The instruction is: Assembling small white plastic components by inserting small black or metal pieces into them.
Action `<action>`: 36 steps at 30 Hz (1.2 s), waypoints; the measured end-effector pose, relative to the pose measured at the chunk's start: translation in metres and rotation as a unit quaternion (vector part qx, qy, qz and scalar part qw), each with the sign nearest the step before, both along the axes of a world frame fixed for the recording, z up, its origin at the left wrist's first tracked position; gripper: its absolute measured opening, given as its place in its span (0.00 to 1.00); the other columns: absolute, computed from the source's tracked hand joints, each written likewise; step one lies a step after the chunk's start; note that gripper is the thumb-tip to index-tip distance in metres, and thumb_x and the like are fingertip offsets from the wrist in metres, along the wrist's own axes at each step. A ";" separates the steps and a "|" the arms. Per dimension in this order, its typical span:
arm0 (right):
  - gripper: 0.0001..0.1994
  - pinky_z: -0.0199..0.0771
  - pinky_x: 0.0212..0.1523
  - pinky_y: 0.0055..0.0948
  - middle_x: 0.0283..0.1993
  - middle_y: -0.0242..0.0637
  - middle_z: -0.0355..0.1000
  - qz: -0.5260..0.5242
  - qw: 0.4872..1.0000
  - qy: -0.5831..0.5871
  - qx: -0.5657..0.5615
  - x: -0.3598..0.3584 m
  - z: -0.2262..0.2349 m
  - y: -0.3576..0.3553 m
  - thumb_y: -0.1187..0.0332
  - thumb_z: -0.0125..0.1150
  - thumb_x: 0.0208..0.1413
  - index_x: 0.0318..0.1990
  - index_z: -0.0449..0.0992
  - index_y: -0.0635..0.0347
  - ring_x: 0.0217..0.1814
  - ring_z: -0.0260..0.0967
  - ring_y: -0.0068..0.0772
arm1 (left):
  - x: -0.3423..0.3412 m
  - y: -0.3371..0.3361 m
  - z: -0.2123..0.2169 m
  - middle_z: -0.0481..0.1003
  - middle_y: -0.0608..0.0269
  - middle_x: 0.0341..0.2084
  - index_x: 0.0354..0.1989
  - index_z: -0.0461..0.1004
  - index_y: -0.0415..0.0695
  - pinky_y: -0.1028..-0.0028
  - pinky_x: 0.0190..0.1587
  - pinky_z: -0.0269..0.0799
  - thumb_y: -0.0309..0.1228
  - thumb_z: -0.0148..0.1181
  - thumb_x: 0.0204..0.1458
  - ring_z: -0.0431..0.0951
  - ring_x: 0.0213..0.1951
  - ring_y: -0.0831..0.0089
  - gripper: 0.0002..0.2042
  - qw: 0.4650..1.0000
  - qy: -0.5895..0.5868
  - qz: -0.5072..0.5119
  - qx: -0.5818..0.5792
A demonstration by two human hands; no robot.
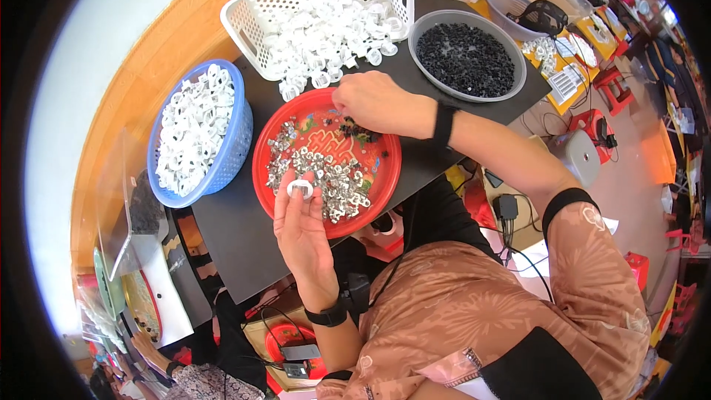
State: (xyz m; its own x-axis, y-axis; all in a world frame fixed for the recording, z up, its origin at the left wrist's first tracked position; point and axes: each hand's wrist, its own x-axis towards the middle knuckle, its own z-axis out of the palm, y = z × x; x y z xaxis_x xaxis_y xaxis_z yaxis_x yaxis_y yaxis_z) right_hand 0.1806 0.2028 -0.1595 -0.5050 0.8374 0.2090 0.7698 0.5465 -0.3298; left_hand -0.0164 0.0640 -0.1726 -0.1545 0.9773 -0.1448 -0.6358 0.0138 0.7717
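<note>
Holds a white ring-shaped part (298,184) at the fingertips of the left hand (304,241), palm turned up, probably to keep its opening exposed. Curls the right hand (381,106) over small black pieces (359,132) on the far right of the red tray (390,167); with fingertips hidden, cannot tell whether pinching any. Keeps small metal pieces (337,185) spread on the same tray, apparently to make single ones easy to pick. Has a blue basket (238,141) of white parts (194,130) just left of the tray, a white perforated basket (248,44) beyond, and a grey basin (521,67) of black pieces farther right, likely grouped on the dark tabletop (244,259) for easy reach.
</note>
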 end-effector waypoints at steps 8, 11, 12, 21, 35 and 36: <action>0.06 0.73 0.30 0.41 0.26 0.48 0.73 0.071 0.995 -0.034 0.063 -0.029 -0.015 0.017 0.70 0.62 0.45 0.23 0.75 0.63 0.31 0.74 0.49 | -0.003 0.002 -0.008 0.73 0.53 0.45 0.54 0.67 0.31 0.71 0.51 0.73 0.21 0.53 0.57 0.74 0.49 0.68 0.16 1.000 -0.011 -0.010 -0.002; 0.07 0.73 0.29 0.40 0.25 0.49 0.72 0.092 0.991 -0.045 0.081 -0.027 -0.015 0.016 0.70 0.61 0.45 0.21 0.74 0.65 0.30 0.74 0.48 | -0.002 0.001 -0.007 0.73 0.54 0.44 0.52 0.69 0.33 0.70 0.51 0.73 0.21 0.53 0.57 0.74 0.49 0.68 0.14 1.000 -0.007 -0.007 0.002; 0.07 0.73 0.29 0.40 0.24 0.49 0.72 0.104 0.988 -0.036 0.108 -0.027 -0.018 0.015 0.71 0.60 0.45 0.21 0.73 0.65 0.29 0.74 0.48 | -0.002 0.002 -0.007 0.73 0.55 0.44 0.51 0.69 0.34 0.70 0.51 0.73 0.22 0.53 0.57 0.74 0.49 0.68 0.14 1.000 -0.008 -0.011 0.009; 0.07 0.72 0.32 0.35 0.29 0.44 0.76 0.119 0.981 0.146 -0.045 -0.036 0.020 0.013 0.70 0.58 0.48 0.31 0.78 0.64 0.29 0.74 0.44 | -0.003 0.016 0.015 0.74 0.56 0.44 0.50 0.70 0.34 0.73 0.49 0.73 0.29 0.52 0.61 0.75 0.46 0.70 0.13 0.993 0.105 -0.009 0.054; 0.05 0.68 0.29 0.31 0.27 0.38 0.71 0.191 0.905 0.362 0.118 -0.055 0.106 0.006 0.74 0.61 0.51 0.36 0.78 0.61 0.27 0.69 0.38 | -0.006 0.091 0.095 0.77 0.65 0.31 0.40 0.75 0.37 0.80 0.39 0.68 0.30 0.57 0.58 0.73 0.32 0.80 0.08 0.944 0.265 0.097 0.169; 0.05 0.68 0.29 0.31 0.27 0.38 0.71 0.190 0.904 0.365 0.118 -0.054 0.107 0.008 0.74 0.61 0.51 0.36 0.78 0.61 0.27 0.69 0.38 | -0.005 0.094 0.095 0.77 0.65 0.31 0.39 0.75 0.38 0.80 0.39 0.68 0.30 0.58 0.57 0.73 0.32 0.80 0.08 0.937 0.288 0.094 0.175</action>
